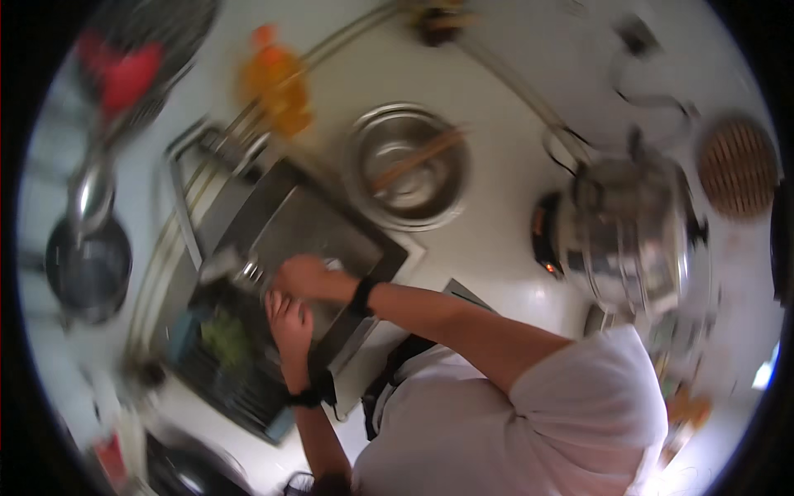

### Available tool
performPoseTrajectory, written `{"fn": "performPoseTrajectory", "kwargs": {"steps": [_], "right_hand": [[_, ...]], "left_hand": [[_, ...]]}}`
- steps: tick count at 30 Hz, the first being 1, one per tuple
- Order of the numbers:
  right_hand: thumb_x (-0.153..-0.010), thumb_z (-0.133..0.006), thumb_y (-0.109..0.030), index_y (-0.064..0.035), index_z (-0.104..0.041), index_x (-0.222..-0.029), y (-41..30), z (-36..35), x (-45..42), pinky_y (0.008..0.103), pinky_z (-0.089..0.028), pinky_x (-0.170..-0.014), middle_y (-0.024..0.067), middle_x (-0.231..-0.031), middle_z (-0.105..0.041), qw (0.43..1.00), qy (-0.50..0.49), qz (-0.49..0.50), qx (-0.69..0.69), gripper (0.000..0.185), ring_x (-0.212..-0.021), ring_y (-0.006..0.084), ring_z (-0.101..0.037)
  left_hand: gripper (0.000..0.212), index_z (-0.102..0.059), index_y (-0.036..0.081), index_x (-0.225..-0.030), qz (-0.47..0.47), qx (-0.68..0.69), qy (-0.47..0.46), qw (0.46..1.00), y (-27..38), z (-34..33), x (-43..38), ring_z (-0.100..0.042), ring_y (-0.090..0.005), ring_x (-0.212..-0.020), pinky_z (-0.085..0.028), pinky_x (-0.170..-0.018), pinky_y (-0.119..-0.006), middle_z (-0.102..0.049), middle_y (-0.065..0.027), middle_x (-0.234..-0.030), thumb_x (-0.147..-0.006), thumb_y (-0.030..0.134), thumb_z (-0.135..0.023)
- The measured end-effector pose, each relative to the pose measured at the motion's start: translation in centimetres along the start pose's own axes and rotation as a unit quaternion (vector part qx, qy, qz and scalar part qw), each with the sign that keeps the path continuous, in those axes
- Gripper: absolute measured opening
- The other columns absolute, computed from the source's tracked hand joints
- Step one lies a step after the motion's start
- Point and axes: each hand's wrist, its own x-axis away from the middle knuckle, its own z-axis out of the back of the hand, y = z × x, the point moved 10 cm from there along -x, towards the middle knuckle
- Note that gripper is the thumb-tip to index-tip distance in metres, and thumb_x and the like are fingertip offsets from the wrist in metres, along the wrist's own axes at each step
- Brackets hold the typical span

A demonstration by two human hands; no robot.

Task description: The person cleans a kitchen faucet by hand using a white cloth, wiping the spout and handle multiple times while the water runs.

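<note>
My left hand [291,322] and my right hand [302,277] meet over the steel sink [329,226], close to its left side. The fingers are blurred, and whether anything lies between them cannot be told. Beside them, on the sink's edge, is a shiny metal fitting [251,270]. A faucet [183,204] with an angular spout stands behind the sink. Green leafy vegetables [224,338] rest in a dark slatted rack [239,387] to the left of my left hand. Both wrists wear black bands.
A steel bowl [356,186] with wooden chopsticks [422,158] across it stands behind the sink. Nearby is an orange-yellow bottle [279,93]. To the right stand a large steel pot [626,235] and a round slatted rack [737,166]. A dark pan [89,270] hangs at the left.
</note>
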Motion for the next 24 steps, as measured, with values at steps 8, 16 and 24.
{"fn": "performPoseTrajectory", "kwargs": {"steps": [8,16,24], "right_hand": [[-0.078,-0.050,-0.026,-0.0013,-0.061,-0.069,-0.8,2.5,-1.2,0.0463,-0.044,-0.060,0.0202,-0.069,-0.058,0.986,0.012,-0.069,-0.151,0.029,-0.067,0.0365,-0.057],[-0.067,-0.054,-0.023,-0.0047,-0.060,-0.059,1.0,1.6,3.0,0.0404,-0.045,-0.047,0.0157,-0.059,-0.057,0.979,0.195,0.056,-0.010,0.020,-0.055,0.0295,-0.058],[-0.066,-0.056,-0.024,-0.0006,-0.065,-0.072,2.9,4.4,4.1,0.0398,-0.049,-0.064,0.0181,-0.072,-0.062,0.970,0.087,-0.182,-0.132,0.025,-0.073,0.0328,-0.061]], "left_hand": [[0.018,-0.060,0.002,-0.085,0.025,-0.023,-0.013,0.999,-0.7,2.3,0.6,-0.045,-0.0316,-0.107,-0.030,-0.096,-0.047,-0.058,-0.0143,-0.096,-0.071,0.011,-0.055],[0.016,-0.059,0.000,-0.086,-0.037,-0.015,-0.010,0.999,1.0,-1.7,0.9,-0.044,-0.0328,-0.109,-0.029,-0.097,-0.046,-0.055,-0.0163,-0.104,-0.076,0.007,-0.049],[0.015,-0.056,-0.005,-0.087,-0.080,0.009,-0.035,0.996,2.3,-0.8,-0.6,-0.042,-0.0333,-0.112,-0.024,-0.101,-0.047,-0.054,-0.0198,-0.106,-0.078,0.004,-0.047]]}}
